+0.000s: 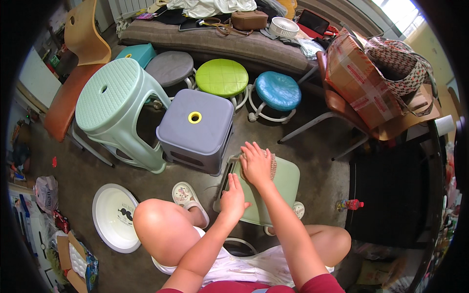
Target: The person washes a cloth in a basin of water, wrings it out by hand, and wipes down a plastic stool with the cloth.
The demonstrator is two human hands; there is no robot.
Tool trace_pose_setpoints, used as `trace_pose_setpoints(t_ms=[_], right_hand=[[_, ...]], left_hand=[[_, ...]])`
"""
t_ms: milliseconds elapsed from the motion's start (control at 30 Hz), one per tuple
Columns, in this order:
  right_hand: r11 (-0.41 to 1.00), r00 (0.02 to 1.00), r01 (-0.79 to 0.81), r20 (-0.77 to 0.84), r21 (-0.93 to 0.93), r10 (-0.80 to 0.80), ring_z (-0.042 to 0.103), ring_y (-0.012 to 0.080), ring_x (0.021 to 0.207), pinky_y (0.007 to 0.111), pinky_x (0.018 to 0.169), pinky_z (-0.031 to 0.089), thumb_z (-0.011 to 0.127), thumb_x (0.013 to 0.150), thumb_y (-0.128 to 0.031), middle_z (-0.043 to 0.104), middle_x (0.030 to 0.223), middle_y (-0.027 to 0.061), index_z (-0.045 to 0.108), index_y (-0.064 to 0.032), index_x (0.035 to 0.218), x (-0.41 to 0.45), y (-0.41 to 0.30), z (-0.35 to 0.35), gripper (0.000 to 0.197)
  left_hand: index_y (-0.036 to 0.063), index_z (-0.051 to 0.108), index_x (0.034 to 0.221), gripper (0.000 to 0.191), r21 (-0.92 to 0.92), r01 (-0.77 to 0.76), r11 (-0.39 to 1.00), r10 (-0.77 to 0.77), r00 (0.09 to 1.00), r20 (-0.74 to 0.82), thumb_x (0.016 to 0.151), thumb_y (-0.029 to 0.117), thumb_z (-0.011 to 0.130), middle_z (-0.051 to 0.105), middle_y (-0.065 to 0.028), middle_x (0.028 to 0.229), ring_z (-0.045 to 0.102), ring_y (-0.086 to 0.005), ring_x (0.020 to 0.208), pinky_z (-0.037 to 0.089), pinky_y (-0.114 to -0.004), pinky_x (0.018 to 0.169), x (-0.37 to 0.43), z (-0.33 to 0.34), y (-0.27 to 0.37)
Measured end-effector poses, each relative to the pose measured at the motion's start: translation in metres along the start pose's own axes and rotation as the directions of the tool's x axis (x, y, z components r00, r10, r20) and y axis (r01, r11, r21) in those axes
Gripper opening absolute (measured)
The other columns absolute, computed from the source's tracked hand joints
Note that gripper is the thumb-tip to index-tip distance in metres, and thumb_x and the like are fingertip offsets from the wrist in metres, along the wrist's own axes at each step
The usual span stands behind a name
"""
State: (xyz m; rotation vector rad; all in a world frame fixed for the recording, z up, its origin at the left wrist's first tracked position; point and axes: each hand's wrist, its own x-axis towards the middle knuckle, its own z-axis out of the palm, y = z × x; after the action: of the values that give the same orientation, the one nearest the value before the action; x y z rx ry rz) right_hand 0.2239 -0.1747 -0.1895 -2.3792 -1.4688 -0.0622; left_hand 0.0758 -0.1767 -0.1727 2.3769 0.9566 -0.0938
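A pale green plastic stool (285,175) stands tilted between my knees, with part of its underside frame showing on the left. My right hand (255,164) presses a brown ribbed cloth (273,166) against the stool, fingers spread over it. Most of the cloth is hidden under the palm. Lower down and to the left, my left hand (232,201) lies on the same stool near its edge. Its fingers are straight, the thumb is apart, and nothing is in it.
Ahead stand a grey-purple step stool (198,126), a tall mint stool (110,95) and round stools in green (222,77) and blue (278,91). A white basin (113,219) sits left. On the right are a bottle (350,204) and a chair bearing a cardboard box (361,78).
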Motion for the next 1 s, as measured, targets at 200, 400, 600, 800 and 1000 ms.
trace_pose_setpoints(t_ms=[200,400,600,800,1000], right_hand=[[0.999,0.998,0.036,-0.050,0.007,-0.035,0.044,0.0244,0.129,0.057,0.106,0.026,0.057,0.087,-0.032,0.053,0.133,0.0032,0.061,-0.0141,0.119,-0.025,-0.018,-0.005,0.036],[0.992,0.994,0.112,-0.003,0.049,-0.112,0.038,0.0242,0.133,0.057,0.107,0.025,0.057,0.088,-0.029,0.049,0.138,0.0021,0.062,-0.0159,0.116,-0.031,-0.012,-0.009,0.031],[0.997,0.997,0.070,0.022,0.023,-0.071,0.031,0.0293,0.137,0.062,0.108,0.019,0.058,0.087,-0.031,0.038,0.146,0.0086,0.052,-0.0181,0.130,-0.020,-0.013,-0.015,0.045],[0.953,0.958,-0.281,-0.032,0.116,0.286,0.011,0.0458,0.141,0.071,0.104,0.009,0.058,0.087,-0.041,0.019,0.152,0.0216,0.035,-0.0135,0.144,-0.060,-0.023,-0.022,0.068],[0.871,0.861,-0.490,0.136,-0.035,0.490,0.010,0.0521,0.138,0.076,0.100,0.013,0.058,0.085,-0.047,0.019,0.152,0.0225,0.038,-0.0150,0.142,-0.012,-0.044,-0.015,0.069]], left_hand=[[-0.0095,0.020,0.140,0.114,-0.016,0.025,1.000,-0.025,1.000,-0.017,0.057,0.032,0.087,0.030,-0.0295,0.144,0.067,-0.0359,0.085,0.056,-0.037,0.072,0.001,0.002,-0.006],[-0.0097,0.019,0.140,0.113,-0.030,-0.001,1.000,0.000,0.999,-0.043,0.058,0.031,0.087,0.031,-0.0297,0.143,0.066,-0.0372,0.088,0.056,-0.038,0.072,-0.002,0.001,-0.002],[-0.0112,0.018,0.139,0.115,-0.056,-0.032,0.998,0.028,0.997,-0.065,0.058,0.030,0.087,0.032,-0.0309,0.141,0.064,-0.0388,0.095,0.055,-0.038,0.075,-0.002,0.008,-0.004],[-0.0144,0.025,0.131,0.106,-0.119,0.083,0.989,-0.090,0.995,-0.053,0.058,0.027,0.089,0.042,-0.0356,0.128,0.061,-0.0402,0.100,0.054,-0.038,0.080,-0.001,0.010,-0.006],[-0.0132,0.028,0.126,0.100,-0.174,0.106,0.979,-0.112,0.993,-0.025,0.059,0.028,0.088,0.048,-0.0321,0.124,0.064,-0.0351,0.098,0.055,-0.036,0.080,0.000,0.009,-0.006]])
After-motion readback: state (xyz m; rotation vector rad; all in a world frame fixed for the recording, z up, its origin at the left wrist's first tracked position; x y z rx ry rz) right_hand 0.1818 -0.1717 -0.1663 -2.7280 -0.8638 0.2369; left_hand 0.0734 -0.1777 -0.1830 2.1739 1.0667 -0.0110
